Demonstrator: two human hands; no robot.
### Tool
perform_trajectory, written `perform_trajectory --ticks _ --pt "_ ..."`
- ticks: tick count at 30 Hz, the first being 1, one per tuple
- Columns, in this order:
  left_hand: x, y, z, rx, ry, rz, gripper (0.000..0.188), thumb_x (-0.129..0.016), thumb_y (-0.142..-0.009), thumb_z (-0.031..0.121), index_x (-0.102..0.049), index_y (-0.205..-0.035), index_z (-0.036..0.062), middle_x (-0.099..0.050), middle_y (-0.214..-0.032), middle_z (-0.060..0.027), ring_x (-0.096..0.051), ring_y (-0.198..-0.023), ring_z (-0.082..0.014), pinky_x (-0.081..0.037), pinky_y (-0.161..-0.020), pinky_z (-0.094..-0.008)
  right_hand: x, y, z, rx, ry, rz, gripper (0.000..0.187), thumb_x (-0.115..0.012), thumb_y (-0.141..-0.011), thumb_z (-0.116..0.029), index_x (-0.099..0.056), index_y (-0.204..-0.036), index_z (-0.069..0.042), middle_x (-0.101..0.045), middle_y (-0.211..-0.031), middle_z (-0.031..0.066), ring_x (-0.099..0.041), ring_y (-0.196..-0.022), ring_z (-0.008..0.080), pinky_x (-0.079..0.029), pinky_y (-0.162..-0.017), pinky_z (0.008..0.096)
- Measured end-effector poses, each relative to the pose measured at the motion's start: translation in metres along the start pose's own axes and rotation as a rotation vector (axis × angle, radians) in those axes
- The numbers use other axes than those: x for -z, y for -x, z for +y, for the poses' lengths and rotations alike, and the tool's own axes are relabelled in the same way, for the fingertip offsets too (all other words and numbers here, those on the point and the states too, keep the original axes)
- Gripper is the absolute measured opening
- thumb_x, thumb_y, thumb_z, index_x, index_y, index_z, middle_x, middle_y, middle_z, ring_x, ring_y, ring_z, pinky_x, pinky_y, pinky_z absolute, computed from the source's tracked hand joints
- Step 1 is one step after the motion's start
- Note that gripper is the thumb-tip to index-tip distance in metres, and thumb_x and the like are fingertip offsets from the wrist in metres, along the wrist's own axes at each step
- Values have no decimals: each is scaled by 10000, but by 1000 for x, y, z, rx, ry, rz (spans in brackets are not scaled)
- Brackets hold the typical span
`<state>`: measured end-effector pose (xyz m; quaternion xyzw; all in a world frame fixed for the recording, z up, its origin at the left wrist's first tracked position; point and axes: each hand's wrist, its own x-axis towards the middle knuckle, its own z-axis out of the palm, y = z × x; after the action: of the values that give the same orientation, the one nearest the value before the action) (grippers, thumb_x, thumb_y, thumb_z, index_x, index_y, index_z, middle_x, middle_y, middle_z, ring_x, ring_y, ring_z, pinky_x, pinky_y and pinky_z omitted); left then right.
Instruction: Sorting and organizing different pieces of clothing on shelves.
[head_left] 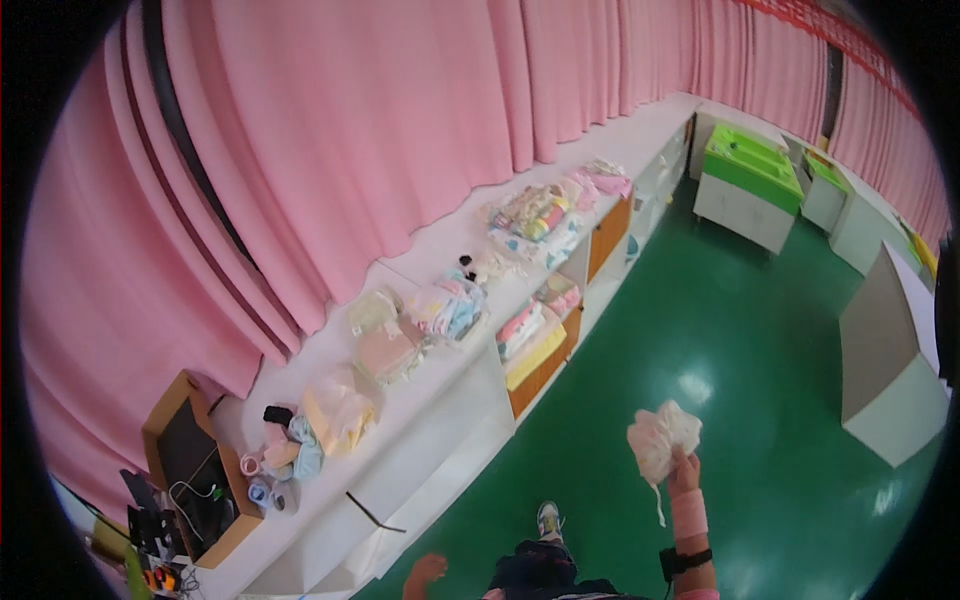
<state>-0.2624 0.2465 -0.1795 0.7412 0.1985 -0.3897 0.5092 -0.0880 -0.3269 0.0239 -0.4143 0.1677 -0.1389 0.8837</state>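
Observation:
My right hand (684,474) is closed on a soft, ruffled baby bonnet (660,440) in pale pink and white, held up over the green floor. A thin white tie dangles from its lower edge. Pink cuffing and a dark band show on that forearm. Low in the view, my left hand (428,570) hangs beside the white shelf unit (440,450). Nothing shows in it; its fingers look loosely bent and apart, though small and blurred.
Along the counter lie bagged baby clothes (447,305), folded cloths (388,350) and small rolled items (258,490). An open cardboard box (243,530) with cables stands at the left end. Green-topped play units (750,165) and a white cabinet (885,370) stand on the right.

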Motion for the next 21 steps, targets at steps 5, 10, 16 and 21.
perform_trajectory --ticks 5,10,16,21 --pt "9 -40 32 -10 133 177 252 -597 -692 153 -578 -923 55 -605 -898 -61 -563 -853 -204 -470 -680 -344 -174 -148 8 -129 -99 -261 327 -520 -793 -50 -447 -1098 46 -528 -1056 113 -524 -959 218 -430 -834 329" --pt "2 -69 104 -94 97 296 268 -560 -720 148 -566 -969 50 -598 -919 -80 -572 -837 -212 -473 -656 -322 -324 -259 22 -168 -122 -431 301 -532 -796 -51 -462 -1078 27 -533 -1051 90 -523 -958 195 -433 -822 316" --pt "-20 -65 208 -45 231 459 288 -505 -764 154 -532 -1020 24 -599 -913 -95 -587 -773 -208 -480 -595 -312 -421 -389 113 -231 -73 -460 334 -594 -754 -64 -487 -1070 -43 -552 -986 43 -540 -859 174 -458 -720 297" --pt "-101 -76 194 38 925 599 261 -475 -826 217 -514 -991 19 -615 -854 -95 -601 -702 -181 -479 -547 -318 -407 -415 218 -620 392 -569 325 -641 -717 -91 -473 -995 -71 -538 -915 38 -541 -789 163 -469 -600 312"
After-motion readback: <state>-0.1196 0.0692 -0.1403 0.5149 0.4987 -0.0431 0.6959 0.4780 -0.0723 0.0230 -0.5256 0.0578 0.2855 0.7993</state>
